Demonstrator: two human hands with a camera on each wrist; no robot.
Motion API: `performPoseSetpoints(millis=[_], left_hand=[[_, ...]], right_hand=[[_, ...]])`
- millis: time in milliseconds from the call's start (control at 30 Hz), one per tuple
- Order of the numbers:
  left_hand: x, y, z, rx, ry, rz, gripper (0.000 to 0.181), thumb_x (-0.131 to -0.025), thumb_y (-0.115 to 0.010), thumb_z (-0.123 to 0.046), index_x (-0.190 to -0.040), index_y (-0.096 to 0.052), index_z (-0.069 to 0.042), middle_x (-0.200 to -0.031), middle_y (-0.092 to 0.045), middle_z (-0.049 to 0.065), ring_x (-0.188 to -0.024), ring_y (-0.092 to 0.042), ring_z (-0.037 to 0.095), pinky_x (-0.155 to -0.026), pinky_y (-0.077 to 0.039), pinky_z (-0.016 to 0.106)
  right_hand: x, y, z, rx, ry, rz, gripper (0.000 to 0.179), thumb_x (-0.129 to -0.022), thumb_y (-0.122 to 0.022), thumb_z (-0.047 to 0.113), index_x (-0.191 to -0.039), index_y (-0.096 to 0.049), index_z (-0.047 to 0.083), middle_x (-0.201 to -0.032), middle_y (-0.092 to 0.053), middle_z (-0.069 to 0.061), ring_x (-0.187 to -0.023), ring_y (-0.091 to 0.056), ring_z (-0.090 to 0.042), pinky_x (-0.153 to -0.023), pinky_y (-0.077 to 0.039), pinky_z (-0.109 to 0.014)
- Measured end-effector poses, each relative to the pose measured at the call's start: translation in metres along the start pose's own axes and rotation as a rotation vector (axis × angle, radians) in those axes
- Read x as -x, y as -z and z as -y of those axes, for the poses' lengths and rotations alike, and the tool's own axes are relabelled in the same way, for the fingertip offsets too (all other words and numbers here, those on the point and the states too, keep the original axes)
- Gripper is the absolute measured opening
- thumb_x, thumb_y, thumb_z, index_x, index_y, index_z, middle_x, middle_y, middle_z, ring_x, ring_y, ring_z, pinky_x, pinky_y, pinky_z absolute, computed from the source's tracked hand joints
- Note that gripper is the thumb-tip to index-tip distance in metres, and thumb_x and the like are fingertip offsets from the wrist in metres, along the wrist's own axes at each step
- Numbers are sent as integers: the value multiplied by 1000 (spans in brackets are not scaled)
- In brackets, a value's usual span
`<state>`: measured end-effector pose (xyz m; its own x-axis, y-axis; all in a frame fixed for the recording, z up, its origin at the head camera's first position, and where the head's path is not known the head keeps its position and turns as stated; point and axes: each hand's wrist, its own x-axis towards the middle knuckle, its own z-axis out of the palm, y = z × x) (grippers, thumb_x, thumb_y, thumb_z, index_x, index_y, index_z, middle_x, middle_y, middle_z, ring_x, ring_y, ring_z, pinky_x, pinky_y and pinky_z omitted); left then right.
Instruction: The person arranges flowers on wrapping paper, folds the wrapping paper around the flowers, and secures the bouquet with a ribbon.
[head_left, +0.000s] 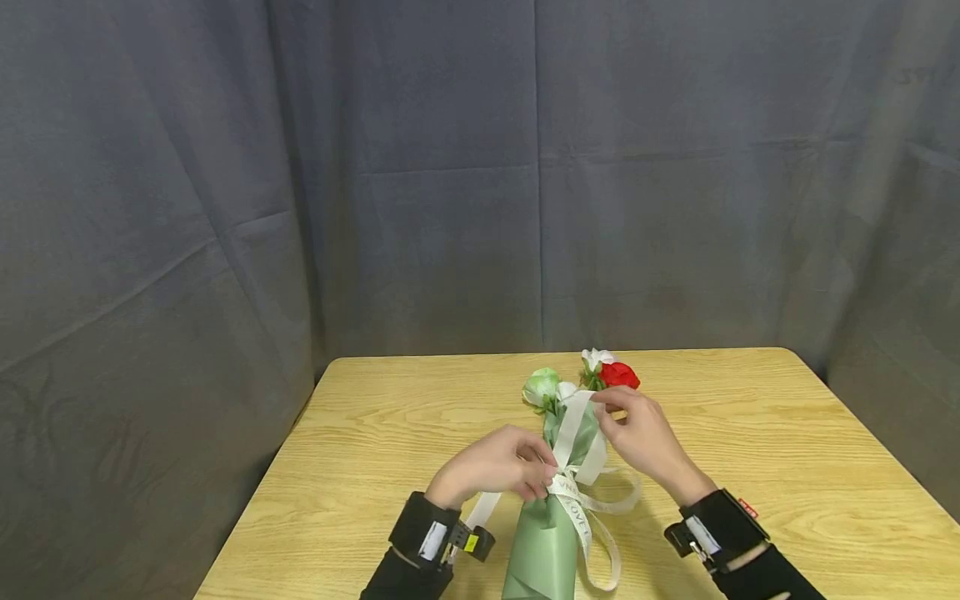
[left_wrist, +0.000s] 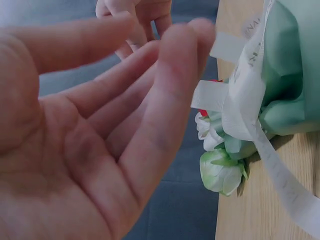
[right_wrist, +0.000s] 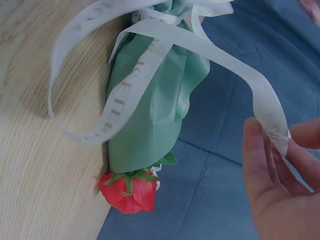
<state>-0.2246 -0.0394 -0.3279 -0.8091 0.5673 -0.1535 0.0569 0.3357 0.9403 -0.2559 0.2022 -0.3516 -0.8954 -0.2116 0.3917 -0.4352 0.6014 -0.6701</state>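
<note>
A bouquet wrapped in green paper lies on the table, its flower heads toward the far edge. White printed ribbon is tied around its narrow middle, with loops and tails hanging loose. My right hand pinches a length of this ribbon between thumb and fingers, raised above the wrap; the right wrist view shows the pinched ribbon clearly. Beside the knot is my left hand, its fingers loosely bent. In the left wrist view, the left hand's thumb and fingers stand apart with nothing between them.
A red rose, a white flower and a pale green-white flower top the bouquet. The wooden table carries it. Grey cloth hangs behind and at the sides.
</note>
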Motion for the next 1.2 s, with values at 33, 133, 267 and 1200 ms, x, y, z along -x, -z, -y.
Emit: performPoseSetpoints(millis=[33, 133, 267, 1200], left_hand=[[-1, 1, 0, -7, -7, -30, 13, -95, -67, -3, -105, -69, 5, -88, -70, 16, -80, -71, 37, -70, -60, 38], [-6, 3, 0, -39, -49, -134, 10, -95, -68, -4, -102, -69, 2, -89, -69, 17, -75, -69, 27, -70, -60, 38], [-18, 4, 0, -121, -104, -279, 15, -95, -69, -9, -107, -70, 0, -94, -68, 11, -75, -67, 20, -71, -59, 40], [-46, 10, 5, -189, -46, -132, 13, -98, -65, -7, -87, -67, 0, -78, -65, 4, -70, -65, 18, -57, -45, 23]], right_hand=[[0, 0, 0, -2, 1, 3, 24, -95, -63, 2, -117, -70, -4, -114, -68, -16, -102, -65, -32, -81, -59, -45], [1, -1, 0, -15, 11, 11, 24, -95, -63, 1, -117, -70, -5, -114, -68, -15, -102, -65, -32, -81, -59, -44], [1, -3, 0, -32, 35, 23, 24, -95, -63, 0, -117, -70, -4, -114, -68, -14, -103, -65, -31, -83, -59, -43], [13, -6, 6, -27, 120, 83, 22, -92, -65, -3, -109, -77, 6, -122, -70, -10, -118, -62, -35, -96, -50, -55]])
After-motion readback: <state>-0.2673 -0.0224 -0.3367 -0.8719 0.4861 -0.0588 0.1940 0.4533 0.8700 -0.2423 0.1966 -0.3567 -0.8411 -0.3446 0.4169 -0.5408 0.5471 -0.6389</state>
